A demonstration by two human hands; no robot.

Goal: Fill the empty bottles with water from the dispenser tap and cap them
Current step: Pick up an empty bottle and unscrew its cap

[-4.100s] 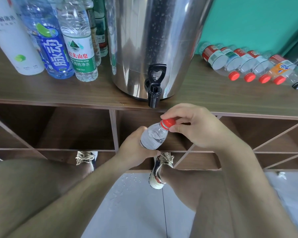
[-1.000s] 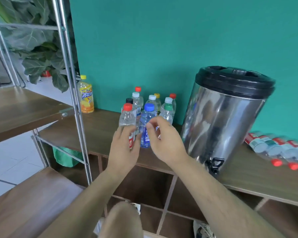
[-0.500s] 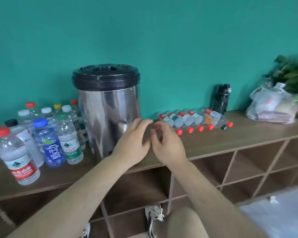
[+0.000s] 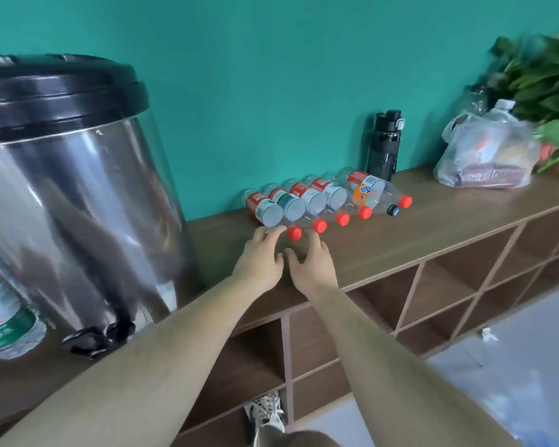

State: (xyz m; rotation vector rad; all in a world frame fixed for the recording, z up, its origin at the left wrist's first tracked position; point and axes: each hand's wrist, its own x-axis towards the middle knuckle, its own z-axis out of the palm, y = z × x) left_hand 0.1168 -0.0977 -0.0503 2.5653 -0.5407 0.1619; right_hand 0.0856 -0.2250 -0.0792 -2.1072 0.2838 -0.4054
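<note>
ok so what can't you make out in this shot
Head view only:
Black tap on the shiny steel dispenser: motion blur hides its lever position.
Green-labelled clear bottle: cut off by the left edge.
Left hand at the nearest red-capped clear bottle: blur hides whether fingertips touch it.
Translucent plastic bag: contents too hazy.
Leafy green plant: blurred, cut by the right edge.

The dispenser (image 4: 78, 204) and an upright bottle (image 4: 7, 324) at the desk's (image 4: 433, 227) left end are cut off by the view's edge; the tap (image 4: 99, 338) is smeared. The left hand's (image 4: 260, 259) fingers (image 4: 268, 235) cover the nearest lying bottle's (image 4: 265, 209) neck; contact is unclear.
</note>
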